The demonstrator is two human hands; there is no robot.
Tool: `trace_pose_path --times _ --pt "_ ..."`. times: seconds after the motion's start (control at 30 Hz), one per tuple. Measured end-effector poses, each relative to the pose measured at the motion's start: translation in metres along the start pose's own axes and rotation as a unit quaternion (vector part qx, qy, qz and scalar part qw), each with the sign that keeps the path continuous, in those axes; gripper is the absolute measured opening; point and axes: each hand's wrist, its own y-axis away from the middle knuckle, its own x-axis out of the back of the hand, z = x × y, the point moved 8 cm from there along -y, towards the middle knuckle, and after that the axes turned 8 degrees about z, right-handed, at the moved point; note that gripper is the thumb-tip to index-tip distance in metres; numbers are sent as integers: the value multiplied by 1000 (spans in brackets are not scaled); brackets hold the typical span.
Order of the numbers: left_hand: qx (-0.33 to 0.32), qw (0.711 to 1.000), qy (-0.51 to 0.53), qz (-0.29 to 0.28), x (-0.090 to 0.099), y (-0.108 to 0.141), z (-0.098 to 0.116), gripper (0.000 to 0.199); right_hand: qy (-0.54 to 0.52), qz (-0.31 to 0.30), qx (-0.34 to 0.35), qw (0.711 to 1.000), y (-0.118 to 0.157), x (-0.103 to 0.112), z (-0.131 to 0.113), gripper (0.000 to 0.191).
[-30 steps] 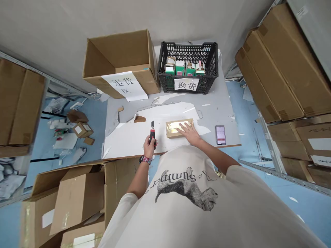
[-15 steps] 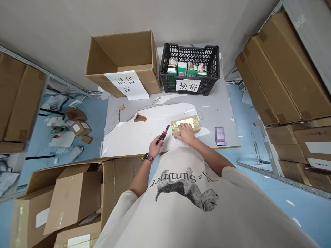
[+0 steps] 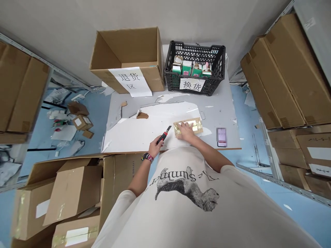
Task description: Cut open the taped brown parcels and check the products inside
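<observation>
My left hand is wrapped round a red and black utility knife just left of a small cardboard box. The dark blade points up and to the right, apart from the box. That small cardboard box lies flat on the table, with shiny yellowish tape and a white label on its top. My right hand grips the box at its left and near side, with fingers spread over the label. Part of the label and the near side are hidden under this hand.
At the table's back stand a large open carton with a paper sign and a black crate holding several green-and-white boxes. A phone lies right. A big carton of parcels stands lower left. Shelves with cartons flank the table.
The camera view has shifted slightly, so the table and its containers sit a little differently in frame. Both hands keep their holds on the knife and the small box.
</observation>
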Motion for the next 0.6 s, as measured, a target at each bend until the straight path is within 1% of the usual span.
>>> trace_pose_path --times 0.1,0.23,0.33,0.47,0.6 --pt "-1 1000 -5 -16 -3 -1 1 70 -1 2 13 1000 3 -3 3 81" --pt "-12 998 -45 -48 -8 -6 3 70 1 18 27 999 10 -1 3 74" --pt "-26 994 -83 -69 -9 -11 7 65 8 22 23 999 14 0 3 67" --pt "-47 987 -129 -79 -6 -21 14 57 10 32 27 999 19 0 0 55" --pt "-26 985 -123 -116 -7 -32 16 61 -2 51 35 998 22 2 1 47"
